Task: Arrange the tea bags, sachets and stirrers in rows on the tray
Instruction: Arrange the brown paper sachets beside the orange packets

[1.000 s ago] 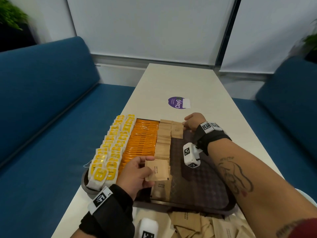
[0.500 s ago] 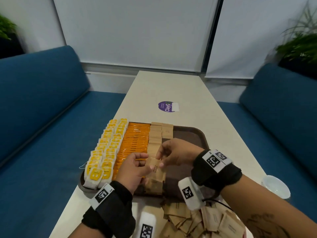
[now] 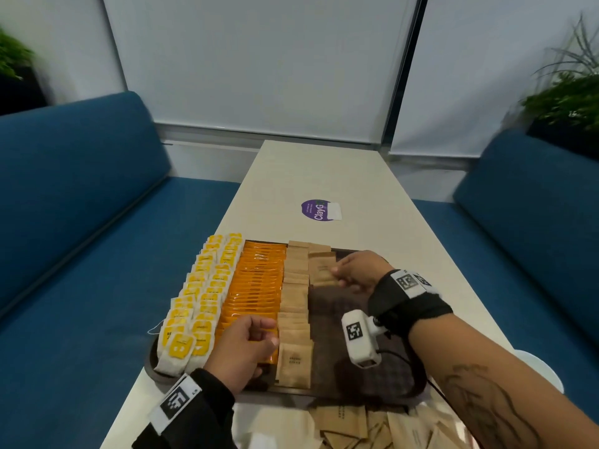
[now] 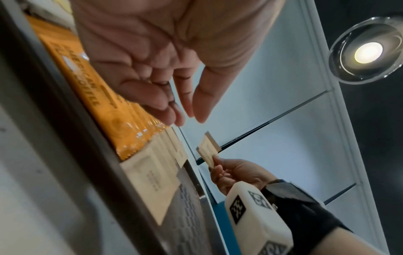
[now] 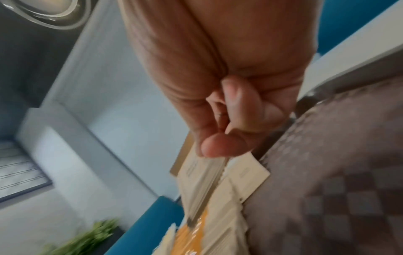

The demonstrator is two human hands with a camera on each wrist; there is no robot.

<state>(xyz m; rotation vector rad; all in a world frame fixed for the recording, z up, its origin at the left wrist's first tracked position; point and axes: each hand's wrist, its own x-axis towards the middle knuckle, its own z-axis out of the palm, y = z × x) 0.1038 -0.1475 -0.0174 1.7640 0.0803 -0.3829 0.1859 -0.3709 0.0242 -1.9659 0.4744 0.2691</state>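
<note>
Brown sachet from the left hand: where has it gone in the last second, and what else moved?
The left hand let go of the brown sachet; half a second ago both hands met at it. Now the right hand pinches it and has carried it to the far end of the tray, at the short second brown row. The left hand now hovers, holding nothing. The tea bags, orange sachets and long brown row stayed put.

The loose pile of brown paper sachets (image 3: 372, 426) is cut off by the head view's lower edge. Print on the orange foil sachets (image 3: 256, 286) is too small to be read. The right wrist view is blurred.
</note>
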